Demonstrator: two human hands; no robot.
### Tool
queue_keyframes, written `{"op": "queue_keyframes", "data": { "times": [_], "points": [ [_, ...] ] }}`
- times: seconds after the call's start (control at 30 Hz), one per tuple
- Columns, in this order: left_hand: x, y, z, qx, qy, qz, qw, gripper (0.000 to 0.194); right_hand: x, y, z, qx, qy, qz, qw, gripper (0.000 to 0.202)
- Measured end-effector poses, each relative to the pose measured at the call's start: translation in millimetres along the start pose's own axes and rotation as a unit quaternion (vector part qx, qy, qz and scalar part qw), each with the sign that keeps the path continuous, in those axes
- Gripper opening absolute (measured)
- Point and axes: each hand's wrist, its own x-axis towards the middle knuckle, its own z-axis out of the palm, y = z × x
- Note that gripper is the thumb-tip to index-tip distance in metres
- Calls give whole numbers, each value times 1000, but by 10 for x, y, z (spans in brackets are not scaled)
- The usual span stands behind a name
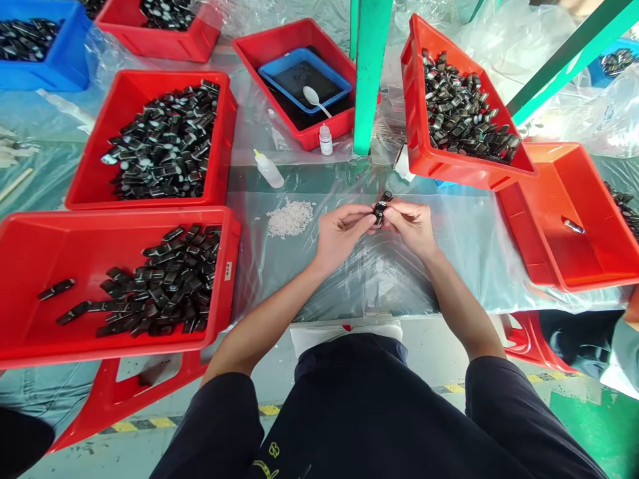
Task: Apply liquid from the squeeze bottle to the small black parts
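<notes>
Between my two hands is a small glossy black part (380, 211), held above the plastic-covered table (369, 279). My left hand (342, 229) pinches it from the left with thumb and fingers. From the other side my right hand (413, 225) grips it too, and a dark end sticks up past the fingertips. The fingers cover much of the part, so its exact kind is unclear. Left of my hands lies a pile of small white pieces (290, 218). A white squeeze bottle (269, 169) with a yellow tip lies behind the pile.
Red bins of black parts stand at left (227, 286), back left (227, 140) and right (464, 169). One red bin (589, 199) holds a single part. A green post (367, 86) rises behind my hands. Farther back are a small bottle (325, 141) and a blue tray (279, 66) with a spoon (312, 96).
</notes>
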Motion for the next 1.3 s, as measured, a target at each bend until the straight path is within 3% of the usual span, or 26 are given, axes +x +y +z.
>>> {"op": "queue_keyframes", "data": {
  "times": [0.43, 0.6, 0.7, 0.8, 0.9, 1.07, 1.2, 1.3],
  "points": [
    [2, 7, -2, 19, -1, 8, 1000, 48, -6, -9, 16, 19, -28, 10, 999, 58],
    [125, 100, -248, 139, 29, 78, 987, 39, -2, 61, 52, -1, 2, 21, 1000, 62],
    [257, 198, -550, 337, 70, 98, 934, 29, -3, 105, 70, -7, 1, 14, 1000, 62],
    [326, 257, -786, 533, 13, 37, 845, 21, -6, 136, 79, -2, -5, 15, 1000, 63],
    [327, 247, -853, 625, -59, -15, 778, 21, -4, 153, 77, -12, -1, 19, 1000, 64],
    [268, 137, -664, 650, -84, 28, 755, 35, 11, 187, 60, -34, 0, 34, 999, 63],
    [145, 10, -383, 711, -105, 47, 694, 48, 13, 250, 82, -31, -11, 27, 999, 63],
    [66, -123, -209, 749, -90, 55, 654, 40, 18, 310, 118, -28, -28, 20, 999, 65]
  ]
}}
